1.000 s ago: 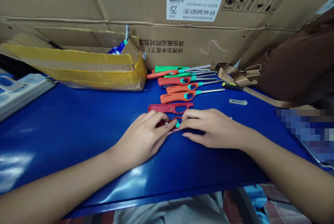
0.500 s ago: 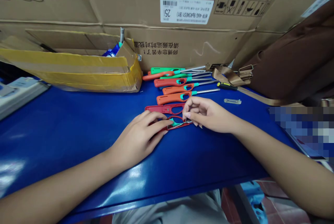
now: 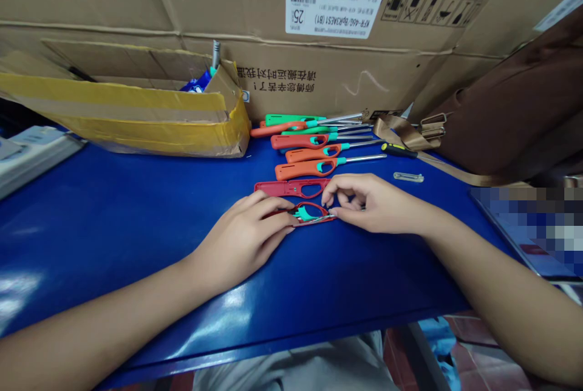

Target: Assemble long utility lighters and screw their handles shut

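My left hand (image 3: 248,233) rests on the blue table with its fingers bent over the handle of an open red lighter casing (image 3: 298,223), pressing it down. A turquoise trigger (image 3: 306,215) lies inside the casing, beside the left fingertips. At the casing's front end my right hand (image 3: 364,203) pinches a thin silvery wire (image 3: 324,218) between thumb and finger; its far end is hidden by the fingers. Just behind lies the other red casing half (image 3: 277,189), inner side up, close to the right fingertips.
Several long-necked lighters (image 3: 310,169) lie behind the casing. A taped cardboard box (image 3: 173,136) stands at the left. A yellow-black handled tool (image 3: 398,150), a clear plastic piece (image 3: 409,177) and a brown strap (image 3: 449,169) lie at the right. A large carton (image 3: 218,2) closes off the back.
My right hand drew back rightward from the trigger and now pinches at the casing's front end, its thumb lower than half a second ago. My left hand stays on the handle.
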`<control>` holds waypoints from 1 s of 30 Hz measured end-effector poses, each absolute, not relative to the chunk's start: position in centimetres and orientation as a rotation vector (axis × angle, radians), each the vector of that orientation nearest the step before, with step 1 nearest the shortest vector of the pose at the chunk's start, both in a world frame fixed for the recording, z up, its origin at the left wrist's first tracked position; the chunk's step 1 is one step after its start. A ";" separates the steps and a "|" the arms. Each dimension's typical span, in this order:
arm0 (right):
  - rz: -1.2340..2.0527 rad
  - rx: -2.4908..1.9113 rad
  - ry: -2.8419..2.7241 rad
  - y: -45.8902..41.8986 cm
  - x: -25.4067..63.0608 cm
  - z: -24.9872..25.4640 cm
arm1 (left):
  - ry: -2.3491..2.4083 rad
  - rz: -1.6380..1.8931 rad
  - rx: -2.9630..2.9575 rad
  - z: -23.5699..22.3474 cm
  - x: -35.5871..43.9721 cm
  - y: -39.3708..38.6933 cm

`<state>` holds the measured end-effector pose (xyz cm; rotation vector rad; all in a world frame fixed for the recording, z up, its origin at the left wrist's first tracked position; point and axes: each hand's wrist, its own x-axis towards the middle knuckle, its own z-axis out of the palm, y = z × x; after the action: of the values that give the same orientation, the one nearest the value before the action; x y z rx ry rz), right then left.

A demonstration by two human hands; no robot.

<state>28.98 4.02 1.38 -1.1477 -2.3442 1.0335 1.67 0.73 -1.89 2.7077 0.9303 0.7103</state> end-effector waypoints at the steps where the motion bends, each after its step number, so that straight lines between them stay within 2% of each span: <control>1: 1.002 -1.183 -2.345 4.2 29.2 1.5 | 0.927 0.713 2.708 -1.9 1.6 0.7; 8: 1.217 -1.290 -2.350 4.7 29.6 1.9 | 0.905 0.737 2.719 -1.8 1.7 0.6; 16: 1.174 -1.452 -2.264 4.0 28.6 1.4 | 0.884 0.794 2.690 -2.0 1.8 0.9; 21: 1.088 -1.345 -2.334 4.8 29.6 2.0 | 0.881 0.807 2.685 -1.9 1.9 1.0; 25: 0.811 -1.464 -2.252 5.8 31.4 3.5 | 0.906 0.814 2.663 -1.9 2.2 1.1; 29: 0.123 -1.982 -2.194 6.8 34.5 4.5 | 0.927 0.824 2.651 -2.0 2.3 1.0; 30: 0.046 -2.164 -2.196 7.1 35.3 4.5 | 0.931 0.826 2.648 -1.9 2.3 1.0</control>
<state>35.34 7.06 4.54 -2.1641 -2.1961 0.0458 2.29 0.98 -1.91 2.6484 0.9309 0.8263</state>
